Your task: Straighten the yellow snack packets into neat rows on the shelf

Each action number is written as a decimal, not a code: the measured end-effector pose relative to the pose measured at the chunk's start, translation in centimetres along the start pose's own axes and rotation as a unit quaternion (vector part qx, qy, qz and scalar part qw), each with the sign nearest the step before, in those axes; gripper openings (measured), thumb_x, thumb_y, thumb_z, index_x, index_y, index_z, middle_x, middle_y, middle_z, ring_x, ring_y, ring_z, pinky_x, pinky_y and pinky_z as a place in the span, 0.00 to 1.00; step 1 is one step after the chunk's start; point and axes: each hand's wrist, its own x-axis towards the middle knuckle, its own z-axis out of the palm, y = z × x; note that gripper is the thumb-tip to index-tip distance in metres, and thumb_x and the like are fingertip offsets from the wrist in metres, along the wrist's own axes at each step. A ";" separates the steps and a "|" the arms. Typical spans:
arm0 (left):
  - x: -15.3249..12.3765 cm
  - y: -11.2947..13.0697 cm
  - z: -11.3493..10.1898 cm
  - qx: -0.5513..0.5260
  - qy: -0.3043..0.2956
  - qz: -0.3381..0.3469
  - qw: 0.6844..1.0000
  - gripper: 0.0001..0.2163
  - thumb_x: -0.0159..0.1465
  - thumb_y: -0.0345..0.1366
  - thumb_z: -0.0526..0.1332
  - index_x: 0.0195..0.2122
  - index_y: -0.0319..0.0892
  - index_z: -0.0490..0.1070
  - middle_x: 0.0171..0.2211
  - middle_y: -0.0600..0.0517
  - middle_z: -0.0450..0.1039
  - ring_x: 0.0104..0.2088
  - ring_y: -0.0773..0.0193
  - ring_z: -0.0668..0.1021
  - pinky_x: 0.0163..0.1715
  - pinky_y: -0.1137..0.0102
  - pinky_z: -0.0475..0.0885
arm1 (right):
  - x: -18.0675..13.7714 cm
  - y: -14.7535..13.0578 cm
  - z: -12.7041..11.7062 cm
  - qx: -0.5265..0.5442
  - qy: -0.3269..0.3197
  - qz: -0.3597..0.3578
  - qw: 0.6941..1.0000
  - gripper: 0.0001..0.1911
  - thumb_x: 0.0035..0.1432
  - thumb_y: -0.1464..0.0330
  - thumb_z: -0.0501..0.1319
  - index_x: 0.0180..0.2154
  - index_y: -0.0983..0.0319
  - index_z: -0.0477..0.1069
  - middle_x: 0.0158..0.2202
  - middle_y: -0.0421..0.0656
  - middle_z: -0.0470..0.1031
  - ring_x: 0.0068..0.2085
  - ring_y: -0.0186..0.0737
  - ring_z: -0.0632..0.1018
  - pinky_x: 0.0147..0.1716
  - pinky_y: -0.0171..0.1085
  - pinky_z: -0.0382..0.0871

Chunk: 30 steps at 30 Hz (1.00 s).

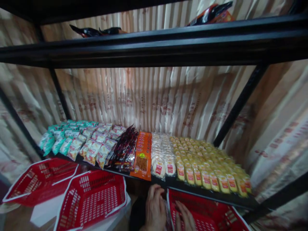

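At the bottom middle my left hand [155, 208] curls its fingers over the left rim of a red plastic basket [211, 211], seemingly gripping it. My right hand [184, 218] lies inside that basket with fingers stretched flat, holding nothing visible. Both hands sit just below the front edge of a black shelf [173, 183] covered with snack packets: teal packets [62, 141], pink and yellow packets [98, 146], dark red packets [125, 147], an orange pack [143, 154], white packets [162, 154] and yellow packets [207, 163].
Two more red baskets [92, 197] [42, 179] stand at the lower left on a white surface [45, 211]. A higher black shelf [154, 45] crosses the top with dark packets [96, 31] on it. Striped curtain [149, 96] hangs behind the rack.
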 end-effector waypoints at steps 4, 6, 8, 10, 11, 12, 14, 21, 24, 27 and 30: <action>0.5 -3.4 -6.8 0.032 0.077 -0.002 0.997 0.16 0.60 0.29 0.46 0.42 0.41 0.71 0.47 0.44 0.69 0.50 0.59 0.72 0.51 0.58 0.68 | 0.6 -5.3 0.4 -0.009 0.016 0.011 1.000 0.19 0.64 0.59 0.48 0.49 0.61 0.67 0.46 0.50 0.74 0.46 0.45 0.77 0.40 0.40 0.76; 0.9 -5.8 -10.1 0.045 0.123 -0.007 0.991 0.15 0.60 0.30 0.47 0.41 0.42 0.71 0.49 0.44 0.69 0.52 0.58 0.70 0.53 0.55 0.66 | 1.0 -7.8 0.6 -0.010 0.010 0.010 1.000 0.18 0.64 0.60 0.48 0.49 0.61 0.67 0.47 0.50 0.74 0.47 0.45 0.76 0.40 0.40 0.75; 1.7 -8.3 -13.2 0.044 0.170 -0.031 0.984 0.14 0.60 0.32 0.49 0.40 0.43 0.72 0.48 0.45 0.69 0.51 0.58 0.71 0.54 0.54 0.65 | 1.6 -10.2 0.9 -0.006 0.009 0.013 1.000 0.18 0.64 0.60 0.48 0.49 0.61 0.67 0.47 0.51 0.73 0.47 0.45 0.76 0.41 0.41 0.75; 2.6 -10.6 -16.0 0.041 0.188 -0.058 0.979 0.14 0.59 0.32 0.49 0.40 0.42 0.72 0.47 0.45 0.69 0.50 0.57 0.71 0.53 0.54 0.66 | 2.0 -12.4 1.1 0.002 0.014 0.021 1.000 0.18 0.63 0.60 0.49 0.49 0.61 0.67 0.47 0.51 0.73 0.47 0.46 0.76 0.42 0.42 0.75; 2.9 -11.6 -17.3 0.039 0.192 -0.071 0.978 0.14 0.58 0.31 0.49 0.39 0.42 0.71 0.46 0.45 0.69 0.49 0.57 0.72 0.53 0.54 0.66 | 2.2 -13.5 1.2 0.005 0.018 0.025 1.000 0.18 0.63 0.60 0.49 0.48 0.61 0.68 0.47 0.51 0.73 0.47 0.46 0.76 0.42 0.43 0.75; 3.1 -12.4 -18.4 0.037 0.191 -0.083 0.977 0.14 0.57 0.30 0.49 0.39 0.42 0.71 0.44 0.45 0.70 0.48 0.58 0.72 0.52 0.54 0.66 | 2.5 -14.7 1.3 0.008 0.023 0.029 0.999 0.18 0.63 0.60 0.49 0.48 0.61 0.68 0.46 0.51 0.74 0.47 0.46 0.76 0.42 0.43 0.74; 2.8 -13.8 -20.1 0.029 0.179 -0.107 0.978 0.14 0.55 0.29 0.49 0.37 0.42 0.71 0.42 0.46 0.71 0.45 0.58 0.74 0.52 0.55 0.66 | 2.8 -17.0 1.4 0.010 0.036 0.043 0.998 0.19 0.63 0.59 0.49 0.48 0.61 0.68 0.46 0.51 0.74 0.47 0.46 0.76 0.43 0.44 0.74; -1.9 -14.0 -21.0 -0.022 0.089 -0.200 0.976 0.11 0.51 0.24 0.50 0.27 0.41 0.71 0.31 0.49 0.74 0.36 0.61 0.76 0.43 0.64 0.70 | 1.8 -23.3 1.7 0.022 0.041 0.032 0.998 0.18 0.63 0.58 0.49 0.44 0.60 0.71 0.41 0.47 0.77 0.42 0.44 0.79 0.39 0.41 0.76; -3.5 -12.6 -21.3 -0.056 0.042 -0.210 0.975 0.10 0.49 0.22 0.52 0.27 0.40 0.71 0.31 0.49 0.74 0.35 0.62 0.76 0.40 0.68 0.70 | -0.1 -24.9 1.5 0.019 0.037 0.025 0.999 0.19 0.62 0.57 0.49 0.44 0.60 0.71 0.40 0.47 0.78 0.41 0.42 0.79 0.38 0.39 0.77; -4.8 -11.3 -22.5 -0.088 0.004 -0.204 0.975 0.10 0.50 0.23 0.53 0.29 0.39 0.71 0.33 0.49 0.73 0.36 0.63 0.76 0.41 0.69 0.69 | -1.9 -26.7 0.9 0.027 0.032 0.048 0.998 0.19 0.62 0.56 0.50 0.43 0.60 0.71 0.40 0.47 0.78 0.40 0.42 0.80 0.37 0.37 0.77; -6.0 -10.5 -24.4 -0.122 -0.024 -0.204 0.971 0.09 0.51 0.23 0.54 0.29 0.40 0.70 0.32 0.50 0.72 0.37 0.64 0.75 0.41 0.70 0.68 | -2.7 -28.9 0.3 0.039 0.049 0.101 0.993 0.21 0.61 0.53 0.50 0.43 0.60 0.71 0.40 0.48 0.78 0.38 0.42 0.80 0.35 0.37 0.77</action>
